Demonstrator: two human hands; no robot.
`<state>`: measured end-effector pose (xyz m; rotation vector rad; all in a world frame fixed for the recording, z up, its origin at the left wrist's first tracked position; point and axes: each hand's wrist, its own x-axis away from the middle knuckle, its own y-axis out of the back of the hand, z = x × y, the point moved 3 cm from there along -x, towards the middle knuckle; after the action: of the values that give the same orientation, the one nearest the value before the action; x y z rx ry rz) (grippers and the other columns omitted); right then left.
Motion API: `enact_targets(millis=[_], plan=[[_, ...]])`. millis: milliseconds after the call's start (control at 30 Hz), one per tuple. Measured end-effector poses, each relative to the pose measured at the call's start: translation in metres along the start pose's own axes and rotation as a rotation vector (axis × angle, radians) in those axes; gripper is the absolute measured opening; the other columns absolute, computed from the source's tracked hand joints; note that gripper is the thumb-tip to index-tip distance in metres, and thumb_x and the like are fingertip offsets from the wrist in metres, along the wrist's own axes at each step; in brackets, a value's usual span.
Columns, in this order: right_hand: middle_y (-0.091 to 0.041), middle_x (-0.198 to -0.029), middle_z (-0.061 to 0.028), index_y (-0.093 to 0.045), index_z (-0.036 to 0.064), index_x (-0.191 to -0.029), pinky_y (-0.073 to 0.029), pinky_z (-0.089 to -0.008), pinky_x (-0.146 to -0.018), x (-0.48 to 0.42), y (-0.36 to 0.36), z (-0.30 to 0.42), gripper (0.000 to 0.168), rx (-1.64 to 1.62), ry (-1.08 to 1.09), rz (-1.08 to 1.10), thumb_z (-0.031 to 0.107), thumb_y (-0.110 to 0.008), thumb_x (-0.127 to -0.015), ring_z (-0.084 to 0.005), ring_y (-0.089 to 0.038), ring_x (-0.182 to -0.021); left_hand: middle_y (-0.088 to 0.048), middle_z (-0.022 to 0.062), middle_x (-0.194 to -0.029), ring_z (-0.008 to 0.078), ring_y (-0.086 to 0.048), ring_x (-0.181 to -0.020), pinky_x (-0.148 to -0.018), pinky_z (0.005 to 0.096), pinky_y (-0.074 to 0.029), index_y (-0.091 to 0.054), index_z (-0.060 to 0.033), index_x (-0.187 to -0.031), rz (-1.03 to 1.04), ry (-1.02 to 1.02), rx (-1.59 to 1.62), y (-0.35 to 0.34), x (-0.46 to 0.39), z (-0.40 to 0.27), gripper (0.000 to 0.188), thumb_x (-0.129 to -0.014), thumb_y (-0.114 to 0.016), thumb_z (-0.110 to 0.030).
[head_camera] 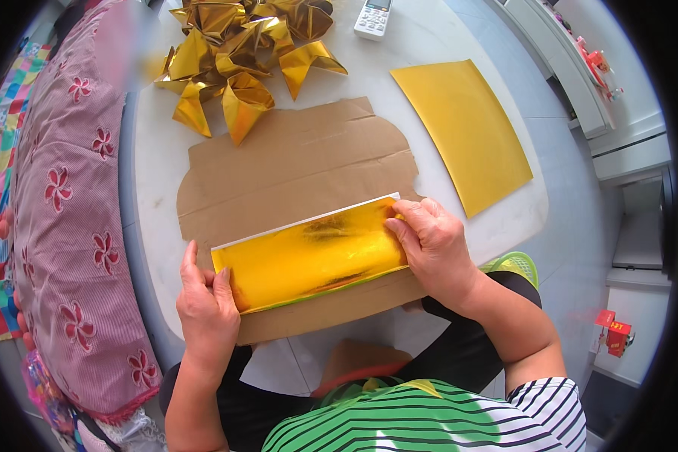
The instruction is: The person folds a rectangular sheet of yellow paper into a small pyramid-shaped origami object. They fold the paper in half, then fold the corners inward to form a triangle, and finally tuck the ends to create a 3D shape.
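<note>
A shiny gold foil paper sheet (311, 254), folded over lengthwise with a thin white strip along its far edge, lies on a flat piece of brown cardboard (294, 164). My left hand (209, 288) holds its left end between thumb and fingers. At the other end, my right hand (432, 240) pinches the upper right corner with thumb and forefinger. Beyond the cardboard sits a pile of folded gold foil pieces (246, 62). To the right, a stack or sheet of matte gold paper (466, 138) rests on the white table (164, 186).
A white remote control (373, 20) lies at the table's far side. On the left is a pink cover with flower patterns (79, 226), close to the table. White cabinets (633, 135) stand at the right, and a green mesh slipper (517, 265) shows by the near right edge.
</note>
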<state>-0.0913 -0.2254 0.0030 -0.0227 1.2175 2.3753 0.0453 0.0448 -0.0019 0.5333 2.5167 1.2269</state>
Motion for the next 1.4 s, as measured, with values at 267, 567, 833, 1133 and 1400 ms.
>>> enact_targets(millis=[267, 567, 833, 1133, 1400], plan=[[-0.062, -0.081, -0.0186, -0.065, -0.004, -0.11, -0.051, -0.0414, -0.065, -0.0001, -0.0015, -0.0011, 0.022, -0.004, 0.025, -0.025, 0.004, -0.067, -0.089, -0.0349, -0.061, -0.075, -0.056, 0.012, -0.071, 0.0238, -0.059, -0.062, -0.062, 0.0357, -0.05, -0.04, 0.006, -0.142, 0.019, 0.033, 0.018, 0.0001, -0.0008, -0.0003, 0.051, -0.095, -0.06, 0.0], [-0.061, -0.079, -0.0177, -0.064, -0.002, -0.112, -0.051, -0.0406, -0.064, -0.0006, -0.0009, -0.0021, 0.023, -0.014, -0.002, -0.002, 0.004, -0.067, -0.09, -0.0342, -0.06, -0.074, -0.05, 0.0061, -0.07, 0.0145, -0.052, -0.063, -0.063, 0.0286, -0.047, -0.041, 0.0074, -0.142, 0.011, 0.066, 0.028, -0.0009, -0.0011, -0.0019, 0.05, -0.097, -0.06, -0.001], [-0.06, -0.078, -0.018, -0.064, -0.002, -0.112, -0.051, -0.0409, -0.063, -0.0017, -0.0009, -0.0022, 0.023, -0.013, 0.005, -0.003, 0.004, -0.067, -0.09, -0.0346, -0.06, -0.074, -0.05, 0.0059, -0.07, 0.0139, -0.051, -0.063, -0.062, 0.0283, -0.046, -0.041, 0.007, -0.143, 0.011, 0.061, 0.036, 0.0003, -0.0017, -0.0026, 0.05, -0.097, -0.059, 0.0], [-0.06, -0.079, -0.0183, -0.064, -0.002, -0.109, -0.051, -0.0415, -0.064, -0.0021, -0.0015, -0.0021, 0.02, -0.015, -0.005, -0.009, 0.004, -0.067, -0.09, -0.0352, -0.06, -0.074, -0.048, 0.0052, -0.069, 0.0136, -0.05, -0.063, -0.063, 0.0282, -0.046, -0.041, 0.007, -0.143, 0.008, 0.066, 0.032, -0.0011, -0.0014, -0.0006, 0.051, -0.097, -0.059, -0.001], [-0.06, -0.078, -0.018, -0.064, -0.002, -0.107, -0.051, -0.0416, -0.064, -0.0031, -0.0002, 0.0002, 0.019, -0.009, -0.014, 0.0, 0.004, -0.066, -0.09, -0.0349, -0.059, -0.073, -0.054, 0.0094, -0.071, 0.0201, -0.056, -0.061, -0.062, 0.0332, -0.049, -0.038, 0.0071, -0.144, 0.026, 0.049, 0.0, 0.0004, -0.002, 0.0, 0.054, -0.095, -0.06, 0.001]])
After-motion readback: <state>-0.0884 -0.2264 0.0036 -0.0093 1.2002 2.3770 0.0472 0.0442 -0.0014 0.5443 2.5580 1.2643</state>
